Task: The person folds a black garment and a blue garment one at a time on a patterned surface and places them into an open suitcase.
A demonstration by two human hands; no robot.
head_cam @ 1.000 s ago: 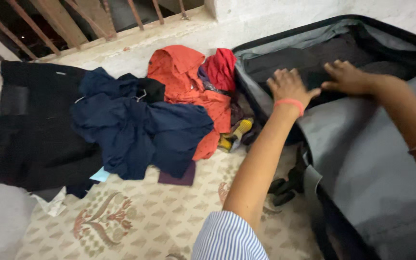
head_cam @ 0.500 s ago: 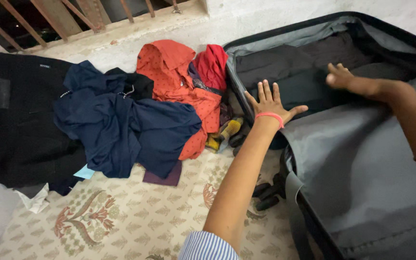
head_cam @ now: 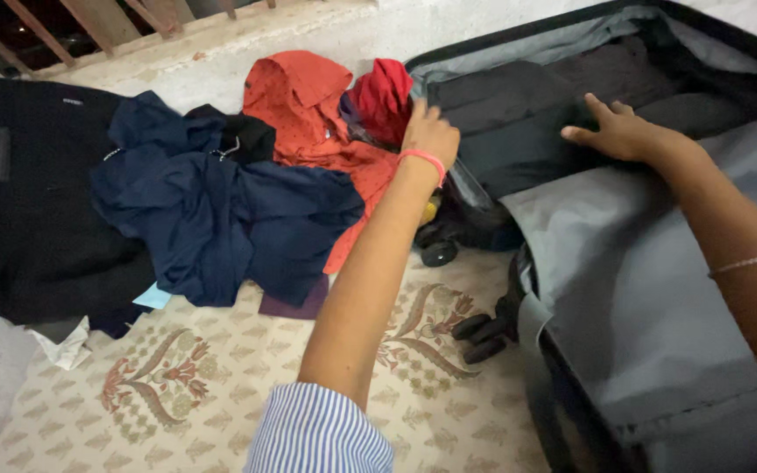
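Lying open on the patterned mat (head_cam: 221, 394), the suitcase (head_cam: 659, 289) holds dark folded clothes (head_cam: 527, 114) under the flat, open-fingered right hand (head_cam: 619, 131), while the left hand (head_cam: 429, 131) apparently reaches, fingers loose, toward the red garment (head_cam: 385, 96).

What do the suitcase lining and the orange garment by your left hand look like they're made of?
Suitcase lining: seemingly a thin synthetic woven fabric, grey, with a faint sheen and soft folds. Orange garment: seemingly light matte cloth, maybe cotton, crumpled, with fine dots. Neither can be told for sure.
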